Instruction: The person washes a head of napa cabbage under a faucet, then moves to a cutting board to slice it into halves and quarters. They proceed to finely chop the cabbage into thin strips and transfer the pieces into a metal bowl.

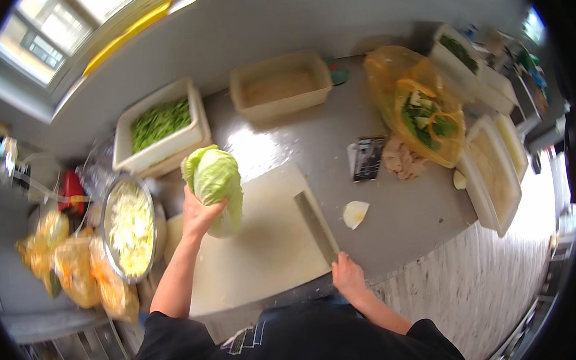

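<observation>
My left hand (202,212) grips a napa cabbage (216,177), its leafy top pointing away from me, over the left part of a white cutting board (258,261). In my right hand (348,274) is the handle of a wide-bladed kitchen knife (316,227). The blade lies along the board's right edge and points away from me; whether it touches the board I cannot tell. On the metal table just right of the board rests a pale cut piece of vegetable (356,214). Left of the board, a metal bowl (107,230) holds shredded cabbage (130,229).
Behind the board stand a white bin of chopped greens (161,124) and a beige plastic bin (283,106). To the right are an orange plastic bag of leaves (386,90), a crumpled cloth (403,158) and a long white container (491,182). Yellowish bags (75,267) sit far left.
</observation>
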`<state>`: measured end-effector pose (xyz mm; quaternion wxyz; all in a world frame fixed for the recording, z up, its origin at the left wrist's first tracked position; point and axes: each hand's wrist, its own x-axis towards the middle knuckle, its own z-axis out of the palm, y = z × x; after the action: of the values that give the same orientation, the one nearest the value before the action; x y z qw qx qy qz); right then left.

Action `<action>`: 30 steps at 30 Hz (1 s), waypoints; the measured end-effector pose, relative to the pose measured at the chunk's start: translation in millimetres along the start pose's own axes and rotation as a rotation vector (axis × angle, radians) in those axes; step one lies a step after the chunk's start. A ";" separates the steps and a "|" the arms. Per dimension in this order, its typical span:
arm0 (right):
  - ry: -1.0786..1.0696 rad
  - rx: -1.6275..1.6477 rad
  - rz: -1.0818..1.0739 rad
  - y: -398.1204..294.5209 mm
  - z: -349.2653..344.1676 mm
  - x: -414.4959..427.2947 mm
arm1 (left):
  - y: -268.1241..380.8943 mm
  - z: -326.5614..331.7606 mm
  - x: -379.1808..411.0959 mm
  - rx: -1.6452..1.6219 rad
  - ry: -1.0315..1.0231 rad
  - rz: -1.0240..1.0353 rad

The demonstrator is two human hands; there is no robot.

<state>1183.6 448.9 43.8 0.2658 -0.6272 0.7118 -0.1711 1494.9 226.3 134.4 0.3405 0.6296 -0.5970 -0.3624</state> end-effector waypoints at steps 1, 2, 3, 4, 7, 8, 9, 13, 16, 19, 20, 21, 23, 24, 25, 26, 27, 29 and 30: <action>-0.004 -0.003 -0.007 -0.3 0.2 1.0 | -5.1 -15.2 -23.8 -0.210 0.017 -0.121; -0.005 -0.013 -0.014 0.2 1.4 1.7 | -39.0 -23.9 -47.3 -0.561 -0.027 -0.236; -0.034 -0.021 -0.015 0.5 -0.2 1.3 | -48.4 -29.3 -74.3 -0.760 0.011 -0.502; -0.056 -0.024 -0.017 -0.5 -1.5 3.9 | -59.2 -30.5 -97.7 -0.865 0.099 -0.615; -0.054 -0.011 -0.081 -5.7 -1.2 8.1 | -96.6 -20.2 -146.4 -1.016 0.326 -0.781; -0.047 0.003 -0.132 -6.6 0.9 8.8 | -104.5 -14.8 -153.5 -0.973 0.415 -0.818; -0.032 0.007 -0.178 -10.3 -3.3 11.6 | -112.3 -6.5 -155.4 -0.937 0.491 -0.855; -0.082 0.099 -0.269 -44.1 -5.0 20.0 | -119.4 -5.2 -168.9 -1.028 0.335 -0.901; -0.189 0.100 -0.325 -80.2 -10.9 40.8 | -116.5 -8.2 -180.9 -0.863 0.292 -0.909; -0.221 0.093 -0.424 -95.3 -0.6 55.4 | -126.5 -8.8 -192.5 -0.933 0.360 -0.862; -0.215 0.070 -0.452 -99.4 2.6 60.1 | -145.6 -6.2 -197.5 -0.935 0.378 -0.807; -0.213 0.046 -0.477 -101.9 7.0 63.2 | -154.6 -7.9 -202.8 -0.935 0.396 -0.756; -0.219 0.022 -0.475 -103.5 8.8 65.3 | -172.7 -12.8 -211.1 -0.782 0.460 -0.817; -0.227 0.027 -0.455 -101.9 8.5 69.5 | -179.8 -13.9 -214.6 -0.746 0.554 -0.839; -0.237 0.036 -0.436 -103.7 7.7 72.6 | -188.3 -17.1 -219.9 -0.705 0.651 -0.862; -0.242 0.045 -0.437 -106.7 5.1 73.5 | -220.5 -16.0 -233.5 -0.415 0.677 -0.793; -0.233 0.034 -0.433 -104.8 5.0 74.4 | -205.5 -21.2 -229.3 -0.545 0.662 -0.862; -0.224 0.016 -0.429 -104.2 5.3 73.0 | -149.7 -36.2 -220.1 -0.806 0.637 -0.999; -0.230 0.015 -0.447 -106.4 5.8 72.4 | -154.4 -29.6 -221.9 -0.695 0.676 -0.957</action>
<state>1267.2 361.8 88.7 0.3053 -0.7825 0.5190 -0.1583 1593.1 456.3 27.4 0.4928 0.7572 0.0375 -0.4271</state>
